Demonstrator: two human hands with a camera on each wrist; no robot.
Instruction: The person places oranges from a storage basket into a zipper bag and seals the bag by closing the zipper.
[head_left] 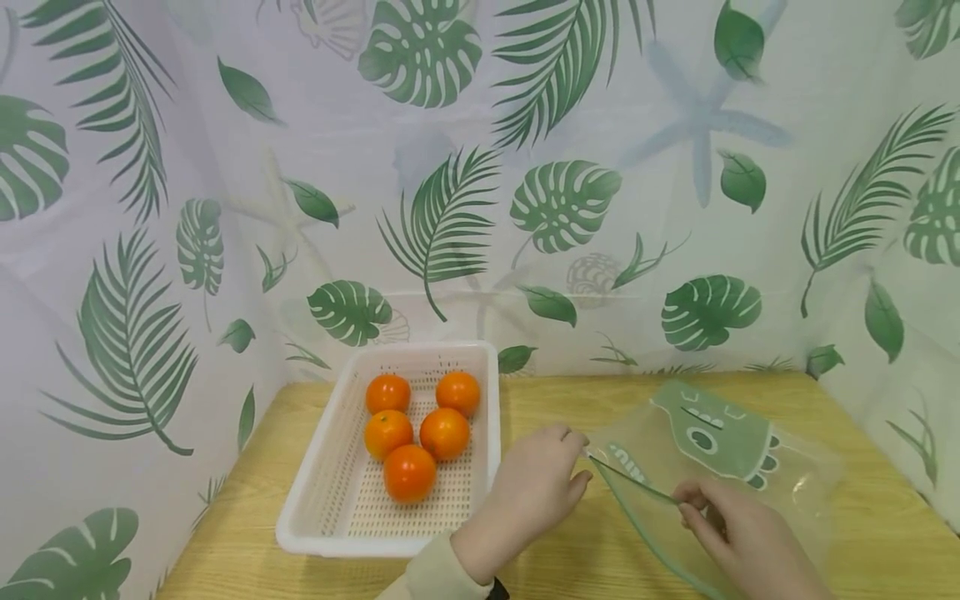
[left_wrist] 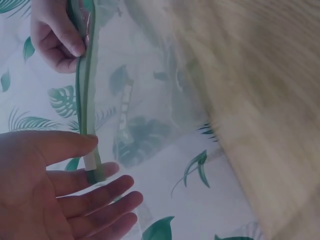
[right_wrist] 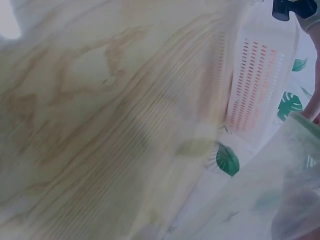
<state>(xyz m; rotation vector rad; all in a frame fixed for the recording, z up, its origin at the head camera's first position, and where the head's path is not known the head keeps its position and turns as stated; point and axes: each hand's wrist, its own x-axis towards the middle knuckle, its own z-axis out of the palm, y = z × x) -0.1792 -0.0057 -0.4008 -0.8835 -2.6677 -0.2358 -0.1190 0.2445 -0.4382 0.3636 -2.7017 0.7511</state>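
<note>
A translucent zip bag [head_left: 798,492] with a green cartoon face is tilted over the right side of the table. My left hand [head_left: 528,479] pinches the far end of its green zip strip, and in the left wrist view a white slider [left_wrist: 90,161] sits between thumb and index finger while the other fingers are spread. Farther along the strip, my right hand [head_left: 738,529] pinches the bag's edge between thumb and fingers. To the left of my hands, several oranges [head_left: 409,473] lie in a white plastic basket [head_left: 303,508].
The wooden table [head_left: 570,542] ends at a white curtain [head_left: 465,321] printed with green leaves, which runs along the back and both sides. The basket's right wall stands close beside my left forearm. A dark band [head_left: 497,590] is on my left wrist.
</note>
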